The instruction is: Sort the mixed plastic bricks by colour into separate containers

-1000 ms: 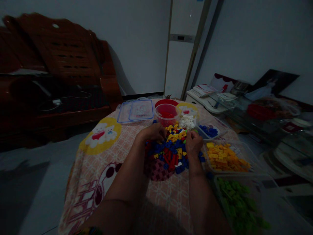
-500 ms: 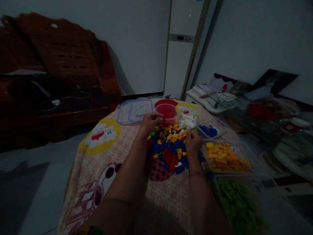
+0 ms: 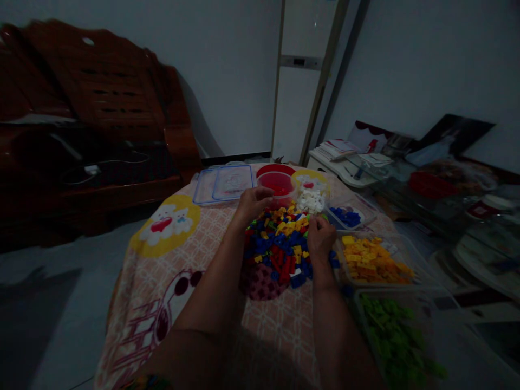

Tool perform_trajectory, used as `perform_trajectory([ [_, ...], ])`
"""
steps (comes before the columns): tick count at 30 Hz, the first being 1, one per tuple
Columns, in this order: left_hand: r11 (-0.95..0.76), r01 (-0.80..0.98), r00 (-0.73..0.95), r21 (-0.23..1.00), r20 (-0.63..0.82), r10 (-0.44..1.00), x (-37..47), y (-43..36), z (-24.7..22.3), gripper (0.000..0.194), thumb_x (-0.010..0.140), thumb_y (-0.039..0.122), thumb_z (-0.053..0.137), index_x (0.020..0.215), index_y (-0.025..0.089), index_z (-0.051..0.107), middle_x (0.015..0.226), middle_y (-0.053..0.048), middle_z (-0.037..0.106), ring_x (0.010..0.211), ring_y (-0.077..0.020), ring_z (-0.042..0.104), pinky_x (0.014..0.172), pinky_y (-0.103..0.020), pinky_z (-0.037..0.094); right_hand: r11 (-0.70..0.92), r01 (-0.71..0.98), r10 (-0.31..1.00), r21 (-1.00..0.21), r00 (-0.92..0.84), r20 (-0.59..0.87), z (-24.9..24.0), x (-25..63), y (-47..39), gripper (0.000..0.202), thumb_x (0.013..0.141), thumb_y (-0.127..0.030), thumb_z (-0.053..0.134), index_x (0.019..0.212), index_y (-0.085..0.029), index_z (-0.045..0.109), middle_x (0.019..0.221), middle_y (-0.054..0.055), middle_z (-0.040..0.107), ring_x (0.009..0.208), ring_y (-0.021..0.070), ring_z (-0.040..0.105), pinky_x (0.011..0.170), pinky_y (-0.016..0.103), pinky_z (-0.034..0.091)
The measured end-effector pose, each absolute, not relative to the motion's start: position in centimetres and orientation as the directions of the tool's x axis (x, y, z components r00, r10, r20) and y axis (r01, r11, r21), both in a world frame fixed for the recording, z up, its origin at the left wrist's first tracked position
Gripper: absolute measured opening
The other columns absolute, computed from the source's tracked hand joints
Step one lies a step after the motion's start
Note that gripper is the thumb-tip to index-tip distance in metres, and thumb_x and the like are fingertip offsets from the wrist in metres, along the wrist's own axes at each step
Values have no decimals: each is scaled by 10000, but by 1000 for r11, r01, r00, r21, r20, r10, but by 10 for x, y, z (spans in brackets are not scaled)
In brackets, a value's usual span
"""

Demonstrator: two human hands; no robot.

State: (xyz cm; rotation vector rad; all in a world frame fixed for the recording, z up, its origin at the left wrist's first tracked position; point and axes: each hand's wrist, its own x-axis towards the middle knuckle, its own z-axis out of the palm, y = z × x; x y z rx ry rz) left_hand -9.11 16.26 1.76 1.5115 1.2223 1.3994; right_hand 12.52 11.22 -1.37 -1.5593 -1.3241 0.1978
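A heap of mixed toy bricks (image 3: 280, 244) in red, blue, yellow and green lies mid-table. Over its back left edge is my left hand (image 3: 255, 205), beside the front of a clear round tub (image 3: 284, 201) with red pieces inside; its fingers are bent together, and what they hold, if anything, is too small to tell. My right hand (image 3: 320, 234) rests at the heap's right side with curled fingers, its grip hidden. White bricks (image 3: 311, 201) lie behind it. To the right stand boxes of blue bricks (image 3: 345, 216), yellow bricks (image 3: 371, 260) and green bricks (image 3: 396, 336).
Clear lids with blue rims (image 3: 223, 184) lie at the table's back left. The round table has a patterned cloth (image 3: 162, 271). A wooden bench (image 3: 114, 108) stands at the left. On the right, a glass table (image 3: 439, 216) holds bags and containers.
My left hand has shifted slightly to the right, toward the front of the round tub. My right hand has hardly moved.
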Motion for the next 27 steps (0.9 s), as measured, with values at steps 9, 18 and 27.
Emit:
perform_trajectory([
  [9,-290,493,521,821,-11,853,-83,143,34,216,651,295,760,817,159,731,737,-19,728,657,-159,647,605,-230,455,132,629,806,-766,382,453,-14,125,112,324,850,-373,501,563,-224,491,560,1,535,589,158,452,616,297,301],
  [18,-338,682,380,649,81,921,-78,146,28,114,616,209,764,723,208,724,718,-32,726,654,-193,636,591,-257,431,123,614,834,-779,362,417,-9,130,112,327,858,-378,496,580,-214,551,576,17,600,596,163,491,635,283,371],
  [27,-280,760,126,586,290,949,-89,145,47,208,759,276,637,834,166,797,734,-61,728,703,-212,653,695,-290,460,165,664,936,-729,127,327,28,143,104,216,830,-288,586,698,-176,715,635,21,674,619,168,595,623,268,399],
])
